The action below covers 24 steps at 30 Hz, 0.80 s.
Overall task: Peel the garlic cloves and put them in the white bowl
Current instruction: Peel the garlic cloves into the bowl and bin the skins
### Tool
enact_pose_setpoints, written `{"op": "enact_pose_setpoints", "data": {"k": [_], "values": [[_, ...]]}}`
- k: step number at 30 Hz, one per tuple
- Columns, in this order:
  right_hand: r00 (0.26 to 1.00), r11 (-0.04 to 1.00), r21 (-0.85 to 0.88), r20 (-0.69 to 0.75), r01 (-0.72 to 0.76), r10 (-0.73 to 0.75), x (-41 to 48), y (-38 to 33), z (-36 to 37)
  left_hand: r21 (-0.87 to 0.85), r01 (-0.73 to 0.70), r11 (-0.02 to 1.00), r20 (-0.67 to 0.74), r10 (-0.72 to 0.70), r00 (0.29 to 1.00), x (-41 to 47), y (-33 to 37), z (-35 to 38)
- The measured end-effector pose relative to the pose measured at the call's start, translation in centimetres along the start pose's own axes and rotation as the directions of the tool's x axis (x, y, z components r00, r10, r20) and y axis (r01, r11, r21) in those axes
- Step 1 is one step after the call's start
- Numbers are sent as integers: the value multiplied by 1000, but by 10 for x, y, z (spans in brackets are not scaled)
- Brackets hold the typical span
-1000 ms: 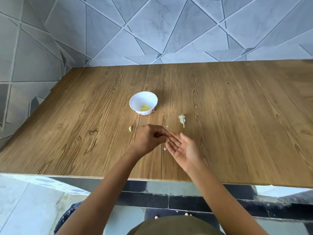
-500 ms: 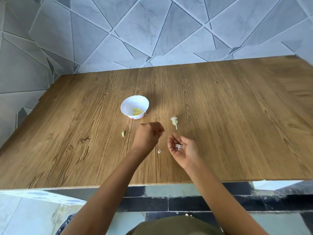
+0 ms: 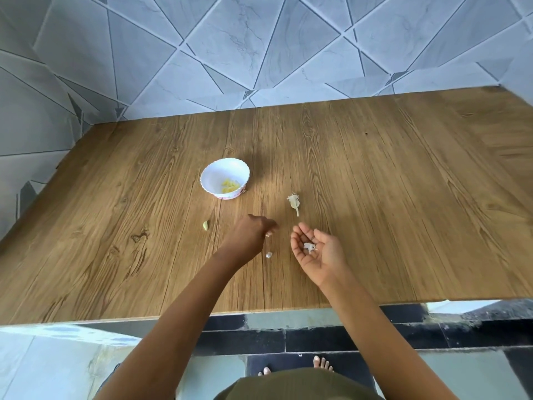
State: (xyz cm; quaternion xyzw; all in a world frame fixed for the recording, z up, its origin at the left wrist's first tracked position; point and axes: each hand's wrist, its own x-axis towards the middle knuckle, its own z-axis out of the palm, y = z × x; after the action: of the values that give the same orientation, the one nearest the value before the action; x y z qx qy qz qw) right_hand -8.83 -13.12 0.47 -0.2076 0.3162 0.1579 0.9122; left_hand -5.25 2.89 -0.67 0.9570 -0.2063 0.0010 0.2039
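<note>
The right hand (image 3: 318,251) lies palm up, fingers relaxed, carrying garlic skin (image 3: 309,247). The left hand (image 3: 249,238) is blurred and curled; I cannot tell what it holds. Peeled cloves (image 3: 230,186) lie in the white bowl (image 3: 212,176), and one clove (image 3: 205,225) lies on the table (image 3: 403,212).

Wooden table (image 3: 403,197) before me: grey tiled wall (image 3: 259,39) runs along its far and left edges; dark floor tiles (image 3: 317,339) lie below its near edge.

Head camera looks down across the table (image 3: 389,203); edges seem warped.
</note>
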Motion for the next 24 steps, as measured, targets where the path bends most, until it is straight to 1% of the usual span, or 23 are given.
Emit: {"op": "enact_pose_setpoints", "data": {"k": [5,9,12,15,16,17,19,21,22,23,24], "values": [[1000,1000,-1,-5,10,-10,0,-2,-1,-56,-49,997,61,52,997,-26,6,-5],[1000,1000,-14,-3,3,-3,0,0,0,-13,-46,999,104,47,994,-31,12,-5],[1000,1000,-20,10,-2,2,0,1,1,64,-63,996,33,61,998,-34,13,4],[1000,999,-33,9,4,-4,2,2,2,145,-3,989,12,2,1000,-31,16,11],[1000,999,-39,6,5,-5,2,3,3,121,31,992,19,-34,999,-28,16,10],[1000,999,-46,4,3,-3,3,4,3,48,77,996,20,-78,997,-24,16,7],[1000,998,-62,7,-10,11,4,5,5,-179,144,973,-34,-152,988,-16,14,-6],[999,997,-72,12,-39,40,4,8,7,-372,148,916,-91,-195,977,-10,12,-21],[998,996,-70,13,-58,59,5,9,9,-425,143,894,-78,-194,978,-8,12,-26],[997,995,-64,13,-77,78,5,10,11,-439,130,889,-47,-167,985,-6,15,-30],[996,994,-59,7,-93,94,6,12,14,-417,107,903,-16,-125,992,-4,20,-33]]}}
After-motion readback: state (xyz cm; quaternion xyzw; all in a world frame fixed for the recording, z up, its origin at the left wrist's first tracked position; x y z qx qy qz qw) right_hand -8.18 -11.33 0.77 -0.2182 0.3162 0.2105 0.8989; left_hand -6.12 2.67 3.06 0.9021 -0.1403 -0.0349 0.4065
